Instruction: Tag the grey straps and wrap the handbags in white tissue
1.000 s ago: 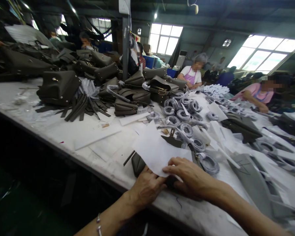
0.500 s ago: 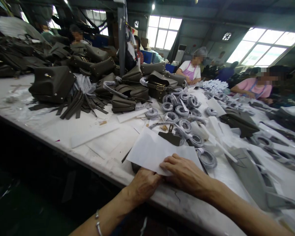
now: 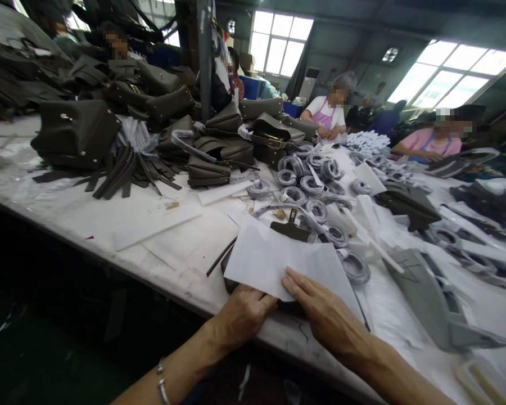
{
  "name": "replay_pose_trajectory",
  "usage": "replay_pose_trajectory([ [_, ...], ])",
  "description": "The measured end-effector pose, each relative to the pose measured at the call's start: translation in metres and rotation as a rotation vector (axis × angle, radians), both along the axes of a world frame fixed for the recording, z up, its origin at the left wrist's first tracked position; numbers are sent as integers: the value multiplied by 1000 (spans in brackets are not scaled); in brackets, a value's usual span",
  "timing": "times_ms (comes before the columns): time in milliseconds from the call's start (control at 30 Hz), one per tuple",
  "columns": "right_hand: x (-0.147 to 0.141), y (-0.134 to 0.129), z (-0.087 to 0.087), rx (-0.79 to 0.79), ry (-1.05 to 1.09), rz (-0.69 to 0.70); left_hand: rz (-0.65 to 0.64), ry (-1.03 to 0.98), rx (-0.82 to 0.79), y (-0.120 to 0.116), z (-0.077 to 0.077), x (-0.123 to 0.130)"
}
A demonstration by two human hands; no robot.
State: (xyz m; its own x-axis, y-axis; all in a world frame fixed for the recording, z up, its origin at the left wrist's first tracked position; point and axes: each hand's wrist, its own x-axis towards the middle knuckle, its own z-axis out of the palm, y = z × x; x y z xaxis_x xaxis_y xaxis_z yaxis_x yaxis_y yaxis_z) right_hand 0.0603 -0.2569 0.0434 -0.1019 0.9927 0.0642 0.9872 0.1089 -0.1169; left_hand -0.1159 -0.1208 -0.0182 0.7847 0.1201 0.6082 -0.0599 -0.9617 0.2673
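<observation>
A white sheet (image 3: 274, 256) lies over a dark bag (image 3: 227, 273) at the table's front edge; the bag shows only along its borders, with a flap and metal clasp (image 3: 293, 225) sticking out behind. My left hand (image 3: 247, 312) is at the near edge, its fingers curled and partly under the sheet, so what they grip is hidden. On top of the sheet, near its front edge, my right hand (image 3: 316, 298) rests with its fingers stretched out.
Wrapped strap coils (image 3: 293, 196) lie behind the sheet. Dark bags (image 3: 78, 135) and loose straps (image 3: 122, 171) are heaped at the left and back. A grey panel (image 3: 421, 292) lies at the right. Several people work across the white table (image 3: 152, 219).
The sheet and bag appear slightly farther right, with more of the bag's left side showing. My right hand's fingers are straighter and lie flatter on the sheet. The view has tilted slightly.
</observation>
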Motion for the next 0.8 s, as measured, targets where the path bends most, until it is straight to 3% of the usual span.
replay_pose_trajectory([
  [167, -2, -1, -3, -7, -50, 15, -98, -185, 22, -12, 46, -17],
  [267, -4, -2, -15, 56, -40, 0, -122, -162, 85, -13, 65, -6],
  [333, -5, -3, -22, 86, -3, -10, -83, -39, 91, -7, 61, 10],
  [433, -3, -4, -17, 67, 63, -34, -13, 110, -1, 6, 35, 30],
  [567, -2, 5, 27, -85, 246, -107, 3, 170, -55, 14, 10, 35],
  [633, -1, 16, 48, -96, 292, -187, -4, 167, -63, 13, 10, 33],
  [700, 0, 29, 55, -32, 274, -274, 7, 194, -86, 11, 14, 32],
  [800, 2, 42, 36, 22, 263, -352, 57, 265, -82, 6, 24, 32],
])
